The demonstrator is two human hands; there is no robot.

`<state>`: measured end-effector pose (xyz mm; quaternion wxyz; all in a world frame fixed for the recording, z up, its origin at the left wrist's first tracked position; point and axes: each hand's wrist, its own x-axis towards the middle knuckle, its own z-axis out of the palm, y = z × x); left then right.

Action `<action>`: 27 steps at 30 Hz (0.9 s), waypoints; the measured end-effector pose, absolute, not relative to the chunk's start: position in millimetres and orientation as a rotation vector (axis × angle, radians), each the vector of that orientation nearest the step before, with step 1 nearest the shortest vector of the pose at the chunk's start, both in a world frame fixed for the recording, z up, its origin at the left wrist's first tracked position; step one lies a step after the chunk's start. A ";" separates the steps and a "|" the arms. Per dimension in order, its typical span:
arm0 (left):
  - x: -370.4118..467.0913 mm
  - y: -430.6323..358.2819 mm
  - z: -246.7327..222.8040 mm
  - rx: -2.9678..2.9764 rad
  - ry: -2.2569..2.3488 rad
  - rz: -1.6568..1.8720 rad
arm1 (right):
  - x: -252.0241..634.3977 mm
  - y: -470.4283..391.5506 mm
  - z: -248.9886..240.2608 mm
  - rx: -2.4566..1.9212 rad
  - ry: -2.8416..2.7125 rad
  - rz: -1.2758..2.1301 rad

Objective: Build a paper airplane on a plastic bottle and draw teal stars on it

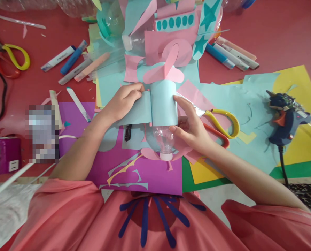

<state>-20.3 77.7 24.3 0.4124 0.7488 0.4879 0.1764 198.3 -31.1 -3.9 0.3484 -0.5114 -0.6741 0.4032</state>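
Note:
A small clear plastic bottle point(163, 136) lies with its white cap toward me. Light blue paper point(164, 104) wraps round its body, and the strip's loose end point(138, 111) stretches out to the left. My left hand point(127, 99) grips that loose end, its fingers on the upper edge. On the right, my right hand point(190, 122) is closed round the wrapped bottle, thumb near its neck and a finger on the blue paper. Pink paper petals point(163, 74) stand at the bottle's far end. More pink paper point(150, 153) shows by the cap.
Yellow-and-red scissors point(223, 122) lie just right of my right hand. A glue gun point(286, 118) rests farther right on coloured paper. Several markers point(66, 57) lie at both sides. Decorated paper-covered bottles point(171, 31) stand behind. A purple power strip point(4, 155) sits at left.

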 end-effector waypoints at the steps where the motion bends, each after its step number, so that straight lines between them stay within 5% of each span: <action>1: -20.3 77.4 24.5 1.880 1.232 0.440 | 198.3 -31.0 -3.8 -1.328 -1.748 1.042; 27: -15.6 72.1 33.6 1.647 1.228 0.475 | 198.2 -32.0 -3.4 -1.335 -1.718 1.084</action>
